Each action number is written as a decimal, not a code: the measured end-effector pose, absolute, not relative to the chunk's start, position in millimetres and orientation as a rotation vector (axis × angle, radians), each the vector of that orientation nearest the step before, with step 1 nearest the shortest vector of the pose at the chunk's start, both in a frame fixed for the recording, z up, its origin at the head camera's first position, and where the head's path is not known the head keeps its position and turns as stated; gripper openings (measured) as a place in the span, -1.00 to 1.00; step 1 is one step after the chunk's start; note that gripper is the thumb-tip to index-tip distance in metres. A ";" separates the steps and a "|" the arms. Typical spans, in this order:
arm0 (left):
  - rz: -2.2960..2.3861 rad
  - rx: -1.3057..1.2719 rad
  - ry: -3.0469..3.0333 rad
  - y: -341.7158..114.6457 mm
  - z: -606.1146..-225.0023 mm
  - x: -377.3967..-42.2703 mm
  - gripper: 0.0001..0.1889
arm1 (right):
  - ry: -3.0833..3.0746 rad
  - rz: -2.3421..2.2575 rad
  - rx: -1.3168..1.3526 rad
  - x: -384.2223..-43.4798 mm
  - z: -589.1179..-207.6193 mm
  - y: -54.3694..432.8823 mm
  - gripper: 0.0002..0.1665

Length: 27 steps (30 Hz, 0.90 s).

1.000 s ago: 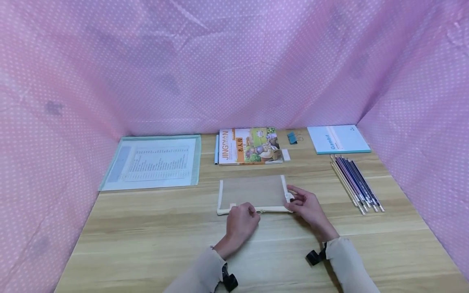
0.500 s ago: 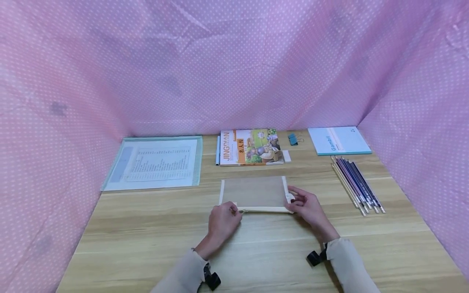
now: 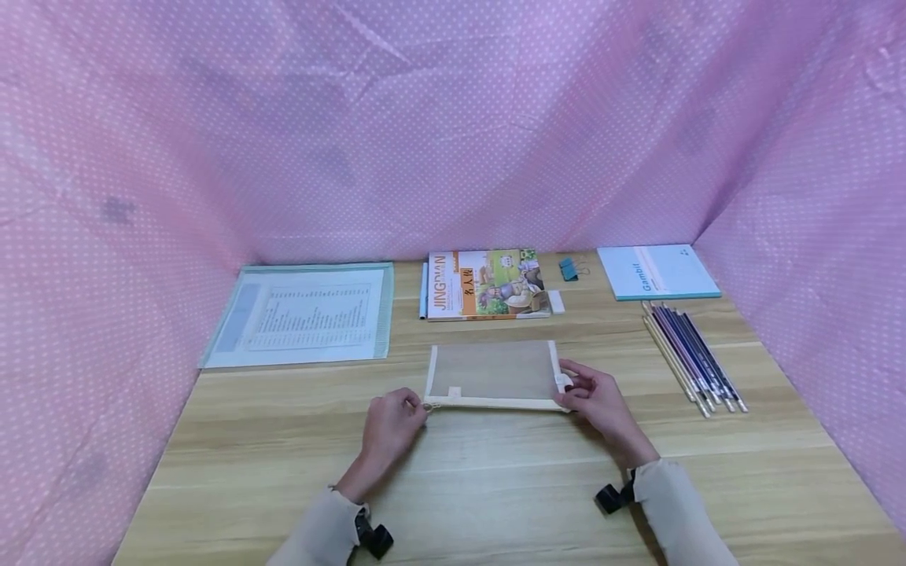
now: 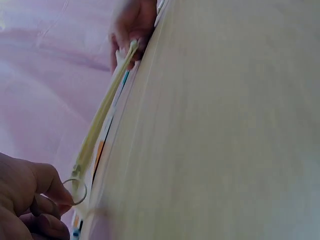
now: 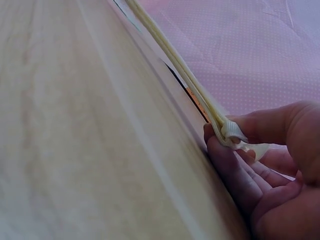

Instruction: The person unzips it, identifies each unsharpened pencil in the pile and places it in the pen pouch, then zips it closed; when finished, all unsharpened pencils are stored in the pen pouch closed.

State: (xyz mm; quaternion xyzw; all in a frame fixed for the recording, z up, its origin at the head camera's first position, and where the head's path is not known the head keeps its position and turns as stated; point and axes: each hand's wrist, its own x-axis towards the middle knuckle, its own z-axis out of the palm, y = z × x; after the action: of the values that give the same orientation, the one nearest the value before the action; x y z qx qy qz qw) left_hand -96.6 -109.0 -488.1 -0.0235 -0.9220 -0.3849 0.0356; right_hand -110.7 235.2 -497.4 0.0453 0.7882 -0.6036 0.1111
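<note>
A flat mesh zip pouch (image 3: pixel 495 371) with cream edging lies on the wooden table, its zipped long side toward me. My left hand (image 3: pixel 392 424) is at the pouch's near left corner, pinching the zipper's metal ring pull (image 4: pixel 86 191) between thumb and finger. The slider sits at that left end. At the opposite end, my right hand (image 3: pixel 602 405) grips the near right corner. Seen from the right wrist, thumb and fingers pinch the end of the zipper band (image 5: pixel 232 131), and a pale tab sticks out between them. A small cream label (image 3: pixel 454 391) shows by the zipper.
Behind the pouch lies a picture-covered book (image 3: pixel 488 284), with a white eraser (image 3: pixel 556 302) and a teal binder clip (image 3: pixel 569 270) beside it. A document folder (image 3: pixel 300 314) is at left. On the right are a light-blue notebook (image 3: pixel 658 272) and several pencils (image 3: pixel 694 358).
My left hand has drawn the zipper pull leftward along the near edge, from about the pouch's middle to its left corner. My right hand has stayed on the right corner.
</note>
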 end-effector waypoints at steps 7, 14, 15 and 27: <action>-1.243 -0.093 -2.854 -127.4 -488.5 -100.9 -0.93 | 2.301 -1.789 0.131 -110.6 -497.2 234.2 -0.19; -1.257 -0.085 -2.859 -136.5 -487.5 -104.4 -0.93 | 2.258 -1.829 0.156 -111.7 -498.7 232.8 -0.17; -1.247 -0.100 -2.867 -136.7 -487.1 -104.5 -0.93 | 2.257 -1.825 0.157 -111.7 -498.6 233.1 -0.17; -1.002 -0.363 -3.208 -138.1 -474.5 -111.6 -0.90 | 2.268 -1.729 0.180 -113.2 -496.2 236.0 -0.20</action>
State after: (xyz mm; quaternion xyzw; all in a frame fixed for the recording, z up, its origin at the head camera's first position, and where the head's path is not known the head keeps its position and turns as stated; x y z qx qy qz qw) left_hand -111.6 -138.1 -474.5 -0.1067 -0.9422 -0.2943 -0.1192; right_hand -113.2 236.0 -496.2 0.0624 0.7857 -0.5989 0.1415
